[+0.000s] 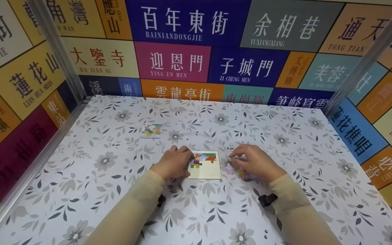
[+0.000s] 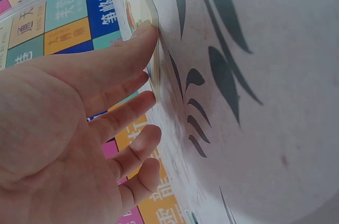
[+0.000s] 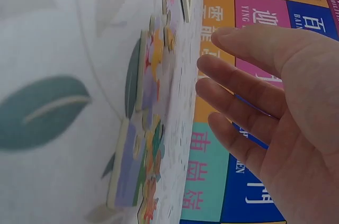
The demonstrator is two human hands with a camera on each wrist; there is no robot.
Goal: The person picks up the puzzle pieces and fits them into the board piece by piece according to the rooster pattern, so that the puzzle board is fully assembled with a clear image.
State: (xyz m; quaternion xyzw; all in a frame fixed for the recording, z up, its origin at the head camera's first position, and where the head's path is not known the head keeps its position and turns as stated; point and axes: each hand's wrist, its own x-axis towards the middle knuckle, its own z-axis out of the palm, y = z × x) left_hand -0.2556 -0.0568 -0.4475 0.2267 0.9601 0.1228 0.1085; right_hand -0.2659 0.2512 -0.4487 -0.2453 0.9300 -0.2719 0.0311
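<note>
A shallow, pale puzzle tray (image 1: 211, 172) lies flat on the table, with a few joined colourful jigsaw pieces (image 1: 196, 162) along its far and left sides. My left hand (image 1: 175, 162) holds the tray's left side; in the left wrist view its thumb (image 2: 140, 41) lies on the rim and the other fingers lie by the edge. Just right of the tray, my right hand (image 1: 255, 163) hovers with loosely bent fingers, holding nothing. Under and beside it are several loose jigsaw pieces (image 1: 229, 169), partly hidden in the head view. The right wrist view shows these flat pieces (image 3: 127, 166) close up.
Farther back to the left lies a small colourful picture piece (image 1: 152, 130), perhaps a card or another puzzle. A white floral cloth (image 1: 114, 190) covers the table. Panels with street names (image 1: 189, 61) stand behind and on both sides, with clear corner posts (image 1: 60, 58).
</note>
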